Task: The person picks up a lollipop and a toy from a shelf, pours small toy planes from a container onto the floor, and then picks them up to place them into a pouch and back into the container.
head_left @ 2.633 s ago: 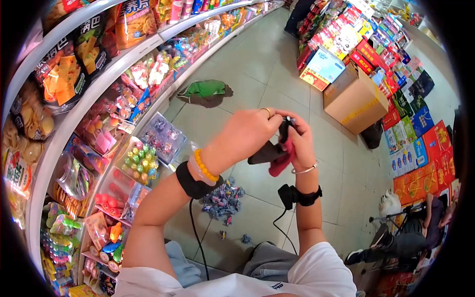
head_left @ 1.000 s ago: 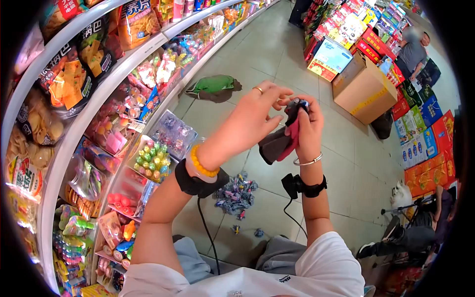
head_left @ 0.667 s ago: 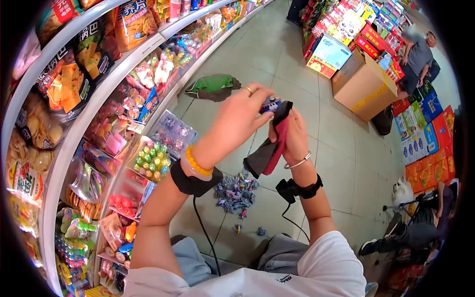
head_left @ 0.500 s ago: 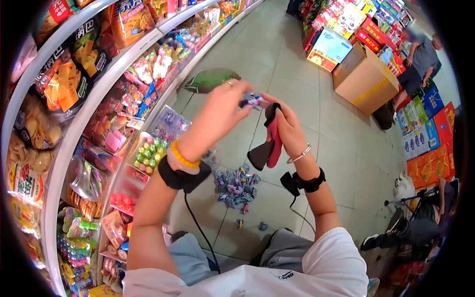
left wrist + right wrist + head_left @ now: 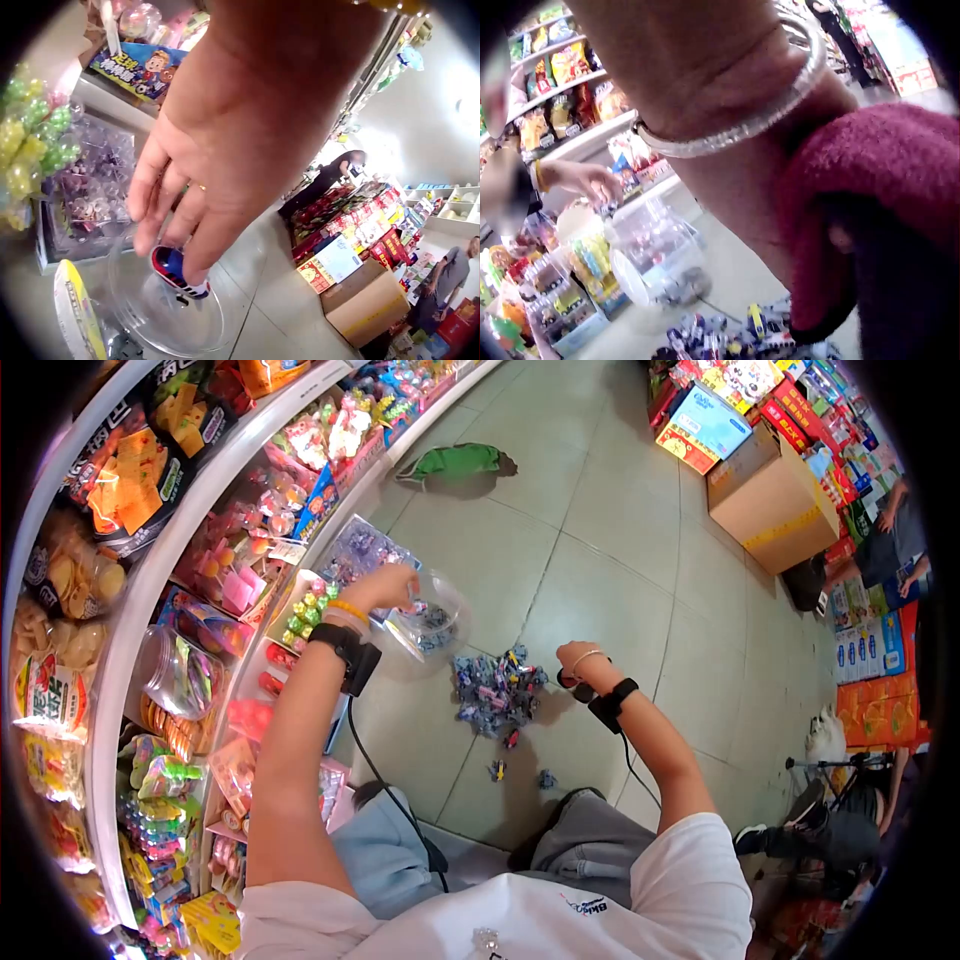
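My left hand (image 5: pixel 388 590) is over the mouth of a clear plastic jar (image 5: pixel 455 600) that stands on the floor with small pieces inside. In the left wrist view its fingertips pinch a small blue, red and white toy (image 5: pixel 171 262) above the jar's round rim. Lower and to the right, my right hand (image 5: pixel 582 660) grips a maroon and black cloth (image 5: pixel 900 135), which mostly fills the right of the right wrist view. A pile of small blue-grey pieces (image 5: pixel 495 690) lies on the floor between the hands, with several loose ones below it.
Shelves of packaged snacks and sweets curve along the left, with a clear box (image 5: pixel 370 545) at their foot. A green cloth bundle (image 5: pixel 458 462) lies further up the tiled floor. A large cardboard carton (image 5: pixel 770 500) stands at right, near a person (image 5: pixel 890 545).
My hands have moved apart. The left carries the small toy down and left to the jar, while the right goes lower with the cloth. The head view has shifted, bringing the jar into sight.
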Action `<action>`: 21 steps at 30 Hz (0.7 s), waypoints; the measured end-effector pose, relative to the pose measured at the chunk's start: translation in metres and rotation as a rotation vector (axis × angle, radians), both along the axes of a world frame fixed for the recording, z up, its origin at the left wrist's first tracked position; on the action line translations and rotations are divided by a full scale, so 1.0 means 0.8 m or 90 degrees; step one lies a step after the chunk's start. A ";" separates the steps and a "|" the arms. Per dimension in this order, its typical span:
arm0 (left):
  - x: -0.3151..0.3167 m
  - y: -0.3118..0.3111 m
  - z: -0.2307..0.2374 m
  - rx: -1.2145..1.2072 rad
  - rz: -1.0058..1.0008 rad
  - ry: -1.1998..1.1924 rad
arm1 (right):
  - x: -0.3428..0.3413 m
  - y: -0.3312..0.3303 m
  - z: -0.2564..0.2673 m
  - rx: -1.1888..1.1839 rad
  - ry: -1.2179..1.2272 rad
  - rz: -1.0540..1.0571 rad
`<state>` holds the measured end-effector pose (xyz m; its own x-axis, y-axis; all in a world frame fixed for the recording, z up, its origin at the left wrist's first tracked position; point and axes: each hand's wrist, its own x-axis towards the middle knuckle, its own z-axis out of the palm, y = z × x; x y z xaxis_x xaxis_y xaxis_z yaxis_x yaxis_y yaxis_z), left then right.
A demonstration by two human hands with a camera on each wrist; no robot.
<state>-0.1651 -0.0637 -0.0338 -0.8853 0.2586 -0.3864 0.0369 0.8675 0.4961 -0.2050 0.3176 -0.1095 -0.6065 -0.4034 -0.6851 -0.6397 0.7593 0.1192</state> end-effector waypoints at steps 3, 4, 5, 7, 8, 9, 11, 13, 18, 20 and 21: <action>0.003 -0.005 -0.025 0.037 0.013 0.082 | 0.027 -0.003 -0.011 -0.110 -0.017 -0.018; -0.001 -0.007 -0.029 0.047 0.026 0.080 | 0.030 -0.004 -0.019 -0.116 -0.013 -0.042; -0.006 -0.008 -0.032 0.056 0.041 0.082 | 0.030 -0.007 -0.027 -0.122 -0.005 -0.063; -0.005 -0.007 -0.036 0.061 0.016 0.151 | 0.029 -0.008 -0.046 -0.137 0.017 -0.043; -0.007 -0.007 -0.037 0.064 0.011 0.169 | 0.027 -0.008 -0.054 -0.146 0.031 -0.032; -0.007 -0.006 -0.033 0.067 0.005 0.187 | 0.029 -0.007 -0.060 -0.158 0.029 -0.028; -0.008 -0.003 -0.024 0.035 0.008 0.190 | 0.027 -0.007 -0.069 -0.186 0.031 -0.020; -0.009 0.000 -0.015 0.029 0.006 0.213 | 0.029 -0.005 -0.082 -0.217 0.065 -0.007; 0.001 0.018 0.034 -0.008 -0.029 0.236 | 0.044 -0.005 -0.101 -0.263 0.091 -0.036; 0.012 0.037 0.067 0.003 -0.082 0.212 | 0.046 -0.010 -0.114 -0.278 0.128 -0.044; 0.024 0.054 0.086 0.015 -0.129 0.203 | 0.046 -0.012 -0.115 -0.281 0.125 -0.048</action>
<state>-0.1456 -0.0206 0.0349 -0.8904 0.4459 -0.0920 0.3618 0.8157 0.4513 -0.1678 0.3077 -0.2013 -0.7460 -0.5791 -0.3288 -0.5784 0.8082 -0.1113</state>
